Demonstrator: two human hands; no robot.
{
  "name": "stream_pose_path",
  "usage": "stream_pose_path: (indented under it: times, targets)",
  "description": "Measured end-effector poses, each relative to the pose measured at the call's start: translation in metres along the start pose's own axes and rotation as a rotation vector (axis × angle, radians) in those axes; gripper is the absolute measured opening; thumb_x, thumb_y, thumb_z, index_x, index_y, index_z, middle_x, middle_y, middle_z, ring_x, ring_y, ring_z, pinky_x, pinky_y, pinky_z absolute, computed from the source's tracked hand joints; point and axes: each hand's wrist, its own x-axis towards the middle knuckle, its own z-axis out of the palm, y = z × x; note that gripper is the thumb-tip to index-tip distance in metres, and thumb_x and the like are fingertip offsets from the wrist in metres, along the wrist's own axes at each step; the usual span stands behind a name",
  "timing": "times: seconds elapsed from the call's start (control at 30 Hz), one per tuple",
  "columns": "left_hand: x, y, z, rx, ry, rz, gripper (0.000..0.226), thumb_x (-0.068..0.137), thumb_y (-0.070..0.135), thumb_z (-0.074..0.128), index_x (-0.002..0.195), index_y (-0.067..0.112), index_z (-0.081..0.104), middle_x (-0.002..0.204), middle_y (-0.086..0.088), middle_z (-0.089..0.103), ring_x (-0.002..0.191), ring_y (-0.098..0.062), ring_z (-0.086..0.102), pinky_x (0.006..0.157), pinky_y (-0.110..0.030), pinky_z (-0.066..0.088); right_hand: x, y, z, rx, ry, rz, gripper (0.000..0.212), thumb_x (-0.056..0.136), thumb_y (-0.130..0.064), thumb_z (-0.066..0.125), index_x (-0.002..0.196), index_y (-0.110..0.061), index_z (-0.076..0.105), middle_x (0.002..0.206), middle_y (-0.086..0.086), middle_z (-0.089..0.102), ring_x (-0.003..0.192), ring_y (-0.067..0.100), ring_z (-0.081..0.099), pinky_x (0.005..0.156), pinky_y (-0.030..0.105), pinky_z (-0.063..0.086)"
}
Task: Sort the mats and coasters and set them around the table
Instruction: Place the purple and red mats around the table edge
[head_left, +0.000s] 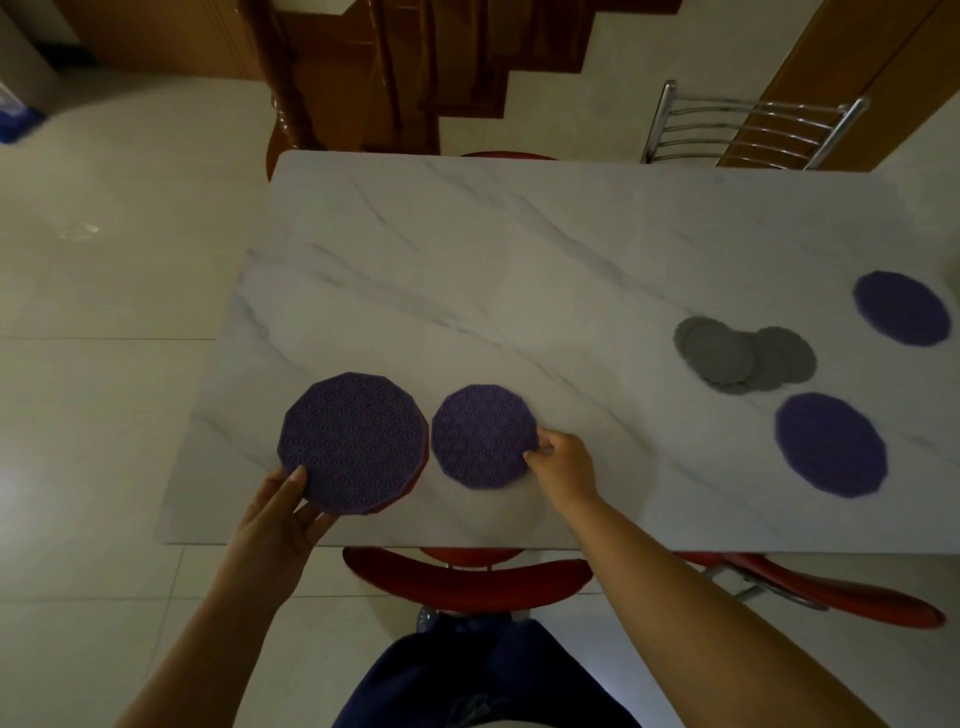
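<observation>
At seven o'clock on the marble table (493, 270), the left hand (283, 506) gripped the large purple mat (353, 441) by its near-left edge, thumb on top and fingers curled beneath. A reddish rim showed under the mat's lower right side; whether the mat lay flat or was held just off the top I could not tell. Just beside it, toward three o'clock, the right hand (563, 467) pinched the right rim of the smaller purple mat (483, 436), which lay flat on the table. The two mats sat almost touching.

Farther out at three o'clock, well apart from both hands, a loose overlapping pile of grey coasters (743, 356) lay on the top. A near purple mat (831, 444) lay at four o'clock of the pile and a far purple mat (901, 307) at two o'clock. A red chair (467, 577) stood at the near edge at six o'clock, and a metal chair back (748, 130) rose beyond the far edge at one o'clock.
</observation>
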Motion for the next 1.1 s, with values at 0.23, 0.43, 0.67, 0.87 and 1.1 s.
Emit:
stream_pose_path:
  times: [0.23,0.43,0.67,0.87,1.1]
  targets:
    - [-0.005,0.004,0.016,-0.037,-0.012,0.021,0.018,0.092,0.019,0.051,0.105,0.017,0.064,0.104,-0.004,0.074,0.091,-0.023,0.072,0.073,-0.035,0.061,-0.001,-0.025,-0.012,0.146,0.098,-0.059,0.03,0.087,-0.011,0.053,0.116,-0.006,0.061,0.118,0.009,0.062,0.11,0.024,0.057,0.082,0.022,0.042]
    - [-0.009,0.021,0.019,-0.052,-0.071,0.028,0.029,0.085,0.023,0.058,0.111,0.014,0.064,0.106,-0.007,0.073,0.091,-0.025,0.072,0.073,-0.035,0.061,-0.032,-0.092,0.01,0.34,-0.192,-0.296,0.032,0.096,-0.03,0.046,0.126,-0.025,0.057,0.128,-0.009,0.054,0.114,0.0,0.051,0.097,0.017,0.042]
    - [0.002,0.063,-0.023,-0.077,-0.115,0.042,0.025,0.082,0.019,0.058,0.106,0.015,0.065,0.105,-0.006,0.074,0.088,-0.024,0.073,0.066,-0.032,0.061,-0.059,-0.157,0.077,0.163,-0.292,-0.378,0.053,0.095,-0.042,0.046,0.144,-0.027,0.032,0.141,-0.009,0.042,0.118,0.003,0.044,0.099,0.018,0.031]
    - [0.025,0.147,-0.105,0.012,-0.128,0.019,0.033,0.079,0.018,0.061,0.112,0.013,0.06,0.111,-0.008,0.069,0.089,-0.026,0.072,0.067,-0.038,0.061,-0.086,-0.242,0.175,-0.147,-0.081,-0.467,0.061,0.096,-0.044,0.038,0.149,-0.019,0.018,0.147,0.003,0.042,0.13,0.019,0.044,0.102,0.025,0.034]
    - [0.064,0.256,-0.188,0.097,-0.148,0.029,0.021,0.09,0.013,0.056,0.108,0.013,0.064,0.108,-0.006,0.072,0.087,-0.024,0.073,0.063,-0.033,0.061,-0.101,-0.34,0.266,-0.189,0.01,-0.497,0.054,0.097,-0.041,0.036,0.148,-0.027,0.022,0.137,0.007,0.054,0.121,0.022,0.053,0.101,0.034,0.043]
